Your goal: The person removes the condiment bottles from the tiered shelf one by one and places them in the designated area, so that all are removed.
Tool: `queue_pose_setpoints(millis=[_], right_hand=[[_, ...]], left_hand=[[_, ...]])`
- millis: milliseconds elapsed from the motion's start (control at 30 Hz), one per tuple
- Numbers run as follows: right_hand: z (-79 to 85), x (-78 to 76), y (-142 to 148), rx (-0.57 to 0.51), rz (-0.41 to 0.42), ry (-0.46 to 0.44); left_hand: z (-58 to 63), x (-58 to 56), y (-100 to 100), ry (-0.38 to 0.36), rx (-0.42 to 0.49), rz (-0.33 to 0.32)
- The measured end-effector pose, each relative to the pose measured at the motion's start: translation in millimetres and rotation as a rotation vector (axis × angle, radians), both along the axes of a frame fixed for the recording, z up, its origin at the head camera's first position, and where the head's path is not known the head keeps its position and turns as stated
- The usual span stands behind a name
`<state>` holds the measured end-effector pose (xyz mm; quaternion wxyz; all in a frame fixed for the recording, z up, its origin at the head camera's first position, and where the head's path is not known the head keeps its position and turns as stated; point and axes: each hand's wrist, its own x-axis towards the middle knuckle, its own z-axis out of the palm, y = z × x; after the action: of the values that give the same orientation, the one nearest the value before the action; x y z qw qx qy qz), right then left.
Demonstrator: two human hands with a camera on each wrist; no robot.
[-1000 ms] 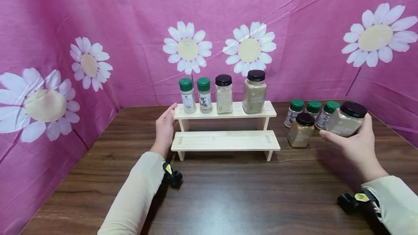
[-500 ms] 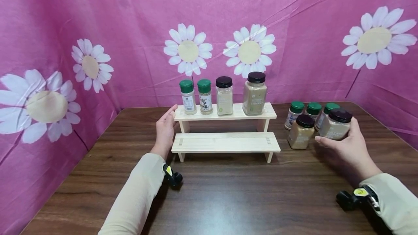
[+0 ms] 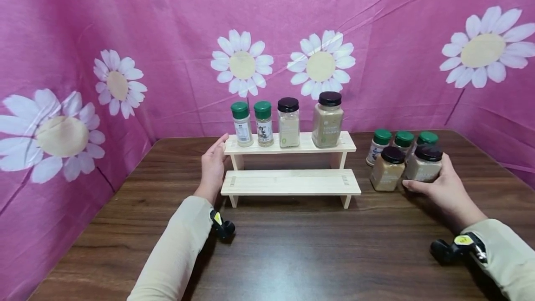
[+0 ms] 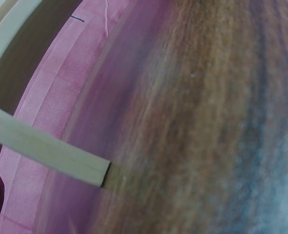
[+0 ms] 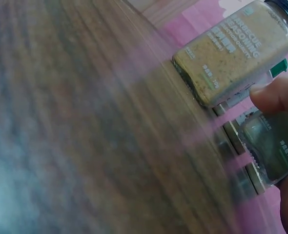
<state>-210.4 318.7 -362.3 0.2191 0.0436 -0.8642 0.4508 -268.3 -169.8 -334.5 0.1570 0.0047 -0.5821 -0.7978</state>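
Observation:
My right hand [image 3: 449, 194] grips a square, black-lidded spice jar [image 3: 423, 168] from its right side, thumb across the front. In the right wrist view that jar [image 5: 276, 141] is upright relative to its neighbours, its base close over the table. Just left of it stands a black-lidded barbecue seasoning jar [image 3: 387, 174]. Several green-capped spice bottles [image 3: 378, 145] are behind these two. My left hand [image 3: 212, 168] rests against the left end of the two-tier wooden rack [image 3: 290, 182], fingers extended along the upper board. The left wrist view shows little of that hand.
On the rack's upper tier stand two green-capped bottles [image 3: 264, 127], a black-lidded jar [image 3: 288, 127] and a larger black-lidded jar [image 3: 328, 124]. The lower tier is a bare board. A pink flowered cloth [image 3: 175, 82] hangs behind the brown table [image 3: 267, 254].
My right hand has brought the spice jar down and left, beside the barbecue seasoning jar, turning it from tilted to upright. My left hand has stayed at the rack's end.

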Motion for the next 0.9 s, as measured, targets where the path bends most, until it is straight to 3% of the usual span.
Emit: queue_pose_setpoints(millis=[400, 667, 900], right_hand=[[-2.8, -6.3, -1, 0.061, -0.005, -0.040], [-4.6, -10.5, -2, 0.017, 0.018, -0.027], [-7.0, -14.2, 0, -0.031, 0.097, -0.010]], left_hand=[[-0.1, -0.1, 0, -0.007, 0.014, -0.012], [0.1, -1.4, 1, 0.007, 0.019, -0.007], [-1.0, -1.3, 1, 0.025, 0.019, 0.004]])
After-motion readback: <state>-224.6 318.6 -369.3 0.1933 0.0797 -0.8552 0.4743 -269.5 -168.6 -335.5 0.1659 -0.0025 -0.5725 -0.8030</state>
